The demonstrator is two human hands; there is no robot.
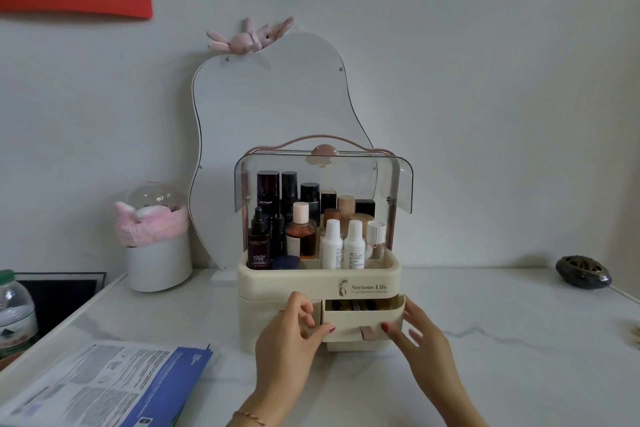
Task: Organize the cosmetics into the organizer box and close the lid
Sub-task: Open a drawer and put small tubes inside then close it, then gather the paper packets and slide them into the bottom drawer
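Observation:
A cream organizer box (263,279) stands on the white marble table, its top tray packed with upright cosmetic bottles (301,236). Its clear lid (405,184) is swung up and open under a pink handle (322,139). The right drawer (360,321) is pulled partly out, with small items showing inside. My left hand (294,343) touches the drawer's left front corner with thumb and fingertips. My right hand (415,336) rests its fingers on the drawer's right front and side. Neither hand carries a loose item.
A wavy mirror (270,100) leans on the wall behind the box, a pink plush rabbit (249,38) on top. A white cup with pink plush (157,246) stands at the left, a water bottle (15,312) at far left, papers (104,385) front left, a dark ornament (583,271) at the right.

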